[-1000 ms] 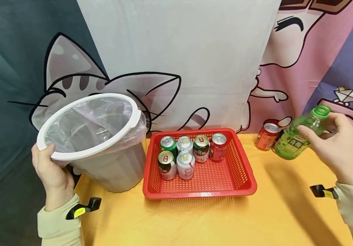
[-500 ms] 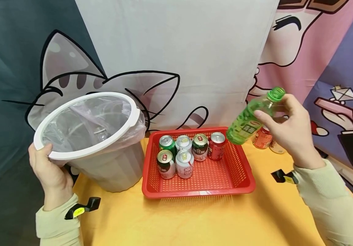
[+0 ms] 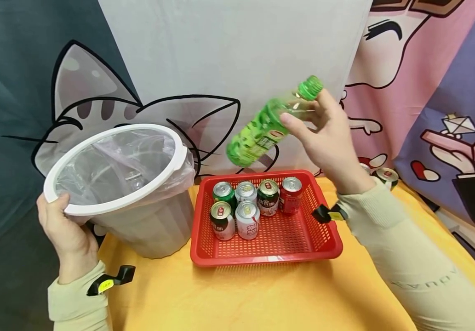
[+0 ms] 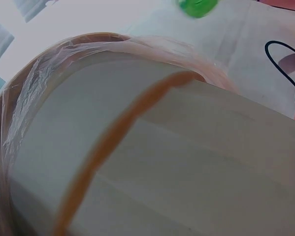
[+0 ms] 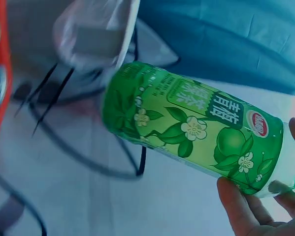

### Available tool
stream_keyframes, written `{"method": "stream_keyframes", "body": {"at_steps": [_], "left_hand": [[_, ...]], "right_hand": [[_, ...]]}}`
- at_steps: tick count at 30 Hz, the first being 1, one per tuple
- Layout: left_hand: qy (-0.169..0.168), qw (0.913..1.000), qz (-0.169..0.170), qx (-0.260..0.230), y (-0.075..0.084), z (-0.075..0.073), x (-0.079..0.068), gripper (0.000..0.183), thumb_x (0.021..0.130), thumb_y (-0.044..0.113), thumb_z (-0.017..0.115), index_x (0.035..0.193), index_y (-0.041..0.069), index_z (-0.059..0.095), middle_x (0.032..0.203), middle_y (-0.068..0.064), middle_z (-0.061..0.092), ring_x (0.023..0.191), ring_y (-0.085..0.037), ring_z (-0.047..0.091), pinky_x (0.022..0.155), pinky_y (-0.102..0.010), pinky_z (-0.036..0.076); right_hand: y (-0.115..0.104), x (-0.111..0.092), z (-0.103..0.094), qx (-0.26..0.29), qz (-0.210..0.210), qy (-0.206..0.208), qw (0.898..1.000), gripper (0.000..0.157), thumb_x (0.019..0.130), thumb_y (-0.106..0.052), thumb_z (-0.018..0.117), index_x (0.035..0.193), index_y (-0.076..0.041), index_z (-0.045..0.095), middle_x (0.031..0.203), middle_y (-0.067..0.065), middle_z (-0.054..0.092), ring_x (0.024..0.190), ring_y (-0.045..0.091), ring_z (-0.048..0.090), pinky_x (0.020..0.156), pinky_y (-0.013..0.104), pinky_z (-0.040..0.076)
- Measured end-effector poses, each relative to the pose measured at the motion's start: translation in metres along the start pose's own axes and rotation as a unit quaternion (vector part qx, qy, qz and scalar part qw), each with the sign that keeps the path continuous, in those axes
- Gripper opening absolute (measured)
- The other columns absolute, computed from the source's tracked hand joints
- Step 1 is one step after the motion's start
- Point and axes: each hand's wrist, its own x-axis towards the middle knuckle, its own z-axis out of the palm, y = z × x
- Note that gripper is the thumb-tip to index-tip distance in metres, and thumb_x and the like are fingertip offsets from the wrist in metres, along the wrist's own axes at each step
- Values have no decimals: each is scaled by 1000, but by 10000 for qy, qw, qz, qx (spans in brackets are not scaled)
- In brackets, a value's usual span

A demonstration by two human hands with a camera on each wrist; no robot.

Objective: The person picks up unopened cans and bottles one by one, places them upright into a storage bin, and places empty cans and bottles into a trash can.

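My left hand [image 3: 67, 234] grips the white rim of a grey trash bin [image 3: 158, 234] lined with a clear plastic bag [image 3: 181, 177]. The bin leans toward that hand, and a clear bottle [image 3: 135, 178] is visible inside. My right hand [image 3: 330, 142] holds a green-labelled drink bottle [image 3: 258, 135] near its neck, thumb on one side and fingers on the other. The bottle hangs tilted in the air above a red basket [image 3: 268, 261], its base pointing down and left toward the bin. In the right wrist view the bottle's label [image 5: 201, 125] shows flowers and green fruit.
Several drink cans [image 3: 247, 219] stand upright in the basket's back and left part. Behind my right forearm, other cans [image 3: 386, 175] are partly hidden on the yellow table cover [image 3: 220, 299]. A cartoon-printed cloth [image 3: 229, 50] hangs behind.
My right hand has carried the green bottle left and upward, from beside the cans at the right to above the basket. The left hand has kept its hold on the bin's rim.
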Motion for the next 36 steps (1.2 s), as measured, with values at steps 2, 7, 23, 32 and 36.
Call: {"method": "stream_keyframes", "body": {"at_steps": [2,7,23,32,36], "left_hand": [[6,10000,7,-97,0,0,0,40,90,8,49,127,-2,62,126,-15,58,114,-24,50,86,-25,41],[32,9998,17,-202,0,1,1,37,89,7,49,122,-3,63,123,-15,59,111,-24,51,84,-25,42],[82,9998,50,-162,2,1,0,38,88,7,50,122,-2,65,125,-15,59,112,-24,50,84,-26,41],[164,9998,-4,-145,0,3,2,37,88,7,49,121,-1,64,125,-15,59,112,-23,51,82,-24,42],[188,9998,-110,-18,-3,2,3,38,89,7,48,124,0,63,128,-13,58,115,-23,50,83,-23,43]], "right_hand": [[-5,5,15,410,65,-113,9991,36,94,-15,75,126,-14,61,125,10,69,111,23,67,93,30,57],[-14,14,51,1316,74,-329,9907,37,94,-10,72,129,-11,58,124,10,66,110,26,66,94,38,59],[-12,4,154,1679,-165,-859,9819,50,88,-7,80,132,-7,58,123,10,66,107,19,69,94,32,59],[-7,-3,193,670,87,-1902,9794,56,86,-17,84,134,-14,55,124,1,64,108,5,66,92,17,56],[-1,-2,210,-32,-114,-2348,9720,59,86,-26,84,137,-15,55,128,-3,62,110,1,62,96,11,50]]}}
